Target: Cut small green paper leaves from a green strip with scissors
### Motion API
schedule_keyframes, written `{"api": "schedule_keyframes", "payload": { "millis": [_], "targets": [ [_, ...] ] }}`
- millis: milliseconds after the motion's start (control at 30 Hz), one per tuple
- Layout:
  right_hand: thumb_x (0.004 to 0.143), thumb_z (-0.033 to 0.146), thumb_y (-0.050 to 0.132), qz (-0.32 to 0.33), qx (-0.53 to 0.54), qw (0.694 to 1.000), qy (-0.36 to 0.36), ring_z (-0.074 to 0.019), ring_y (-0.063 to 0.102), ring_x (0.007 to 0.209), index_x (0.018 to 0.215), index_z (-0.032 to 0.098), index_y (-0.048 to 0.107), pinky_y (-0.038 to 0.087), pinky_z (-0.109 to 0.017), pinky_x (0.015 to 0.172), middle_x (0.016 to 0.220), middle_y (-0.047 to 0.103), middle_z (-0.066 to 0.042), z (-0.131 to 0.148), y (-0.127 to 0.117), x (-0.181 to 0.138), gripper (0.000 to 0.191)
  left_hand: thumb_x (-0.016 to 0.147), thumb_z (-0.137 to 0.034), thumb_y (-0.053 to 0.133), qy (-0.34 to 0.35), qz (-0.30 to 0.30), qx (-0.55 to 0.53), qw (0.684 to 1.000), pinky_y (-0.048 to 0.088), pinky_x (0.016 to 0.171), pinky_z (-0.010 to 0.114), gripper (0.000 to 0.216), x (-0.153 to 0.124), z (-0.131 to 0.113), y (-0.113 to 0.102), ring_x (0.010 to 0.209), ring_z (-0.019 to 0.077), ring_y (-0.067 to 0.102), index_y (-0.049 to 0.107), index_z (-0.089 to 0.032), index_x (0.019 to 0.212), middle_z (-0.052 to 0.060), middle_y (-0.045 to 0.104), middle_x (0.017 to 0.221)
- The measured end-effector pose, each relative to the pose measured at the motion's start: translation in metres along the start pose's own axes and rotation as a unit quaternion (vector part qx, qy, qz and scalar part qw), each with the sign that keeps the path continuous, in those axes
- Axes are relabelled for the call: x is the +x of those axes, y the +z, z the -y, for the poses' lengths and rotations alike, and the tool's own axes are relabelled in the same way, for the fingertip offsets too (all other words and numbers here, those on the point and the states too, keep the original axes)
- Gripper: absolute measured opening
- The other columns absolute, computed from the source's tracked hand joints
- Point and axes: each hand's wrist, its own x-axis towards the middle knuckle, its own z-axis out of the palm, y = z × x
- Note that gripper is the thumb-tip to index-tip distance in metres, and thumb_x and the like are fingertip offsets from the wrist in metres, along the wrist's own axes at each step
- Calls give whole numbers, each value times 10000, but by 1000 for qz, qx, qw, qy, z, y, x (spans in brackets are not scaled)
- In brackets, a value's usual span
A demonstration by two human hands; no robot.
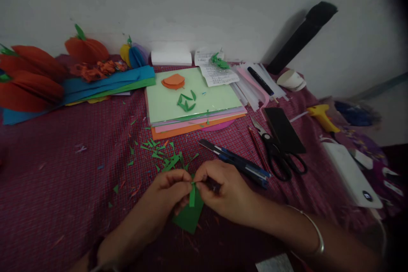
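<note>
A narrow strip of green paper (192, 196) hangs between my two hands at the front middle. My left hand (170, 191) pinches its upper end from the left, thumb against fingers. From the right, my right hand (223, 189) pinches the same end, the fingertips almost meeting. Something dark shows inside the curled right fingers, too shaded to name. Under the hands lies a darker green piece of paper (190, 217). Green paper scraps (168, 159) are scattered just beyond. A blue utility knife (237, 161) with its blade out lies beyond my right hand.
Black-handled scissors (280, 157), a red pencil (259, 148) and a dark phone-like slab (283, 129) lie to the right. A stack of coloured sheets (197, 114) bears green leaf cutouts (185, 103). Orange paper pumpkins (32, 89) stand left; a yellow glue gun (322, 117) lies far right.
</note>
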Motion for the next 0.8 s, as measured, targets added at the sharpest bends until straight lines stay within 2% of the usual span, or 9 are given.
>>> {"api": "schedule_keyframes", "payload": {
  "millis": [133,333,567,700,800],
  "targets": [
    [722,19,507,-15,-95,990,-100,-115,510,627,729,155,551,350,-254,619,652,571,17,-2,-1,-1,144,628,-256,607,-35,10,-88,995,263,393,182,114,0,2,0,406,61,355,547,-173,577,-63,462,452],
    [775,52,496,-6,-163,979,-125,-122,485,596,685,167,528,330,-283,622,613,549,24,-4,-2,-1,149,655,-253,622,-30,19,-90,995,257,384,183,134,0,1,2,405,63,366,548,-173,579,-55,476,457],
    [890,135,435,70,-186,964,-179,-160,544,703,788,154,592,376,-332,735,732,628,-40,-3,-12,2,188,737,-272,538,-14,69,-138,988,252,409,201,194,0,6,-1,437,76,350,528,-170,573,-42,454,498],
    [892,148,460,102,-150,969,-166,-153,535,726,802,167,589,382,-326,771,747,616,-28,1,-18,5,157,721,-218,507,-5,63,-62,996,207,406,206,153,-1,3,-2,414,71,265,479,-187,574,-78,367,455],
    [845,123,521,104,-63,989,-85,-143,551,772,869,171,573,392,-291,773,782,615,-12,2,-21,6,75,746,-220,498,58,38,113,991,229,437,210,178,-6,-5,-2,452,78,291,468,-187,573,-76,358,486]
  ]
}}
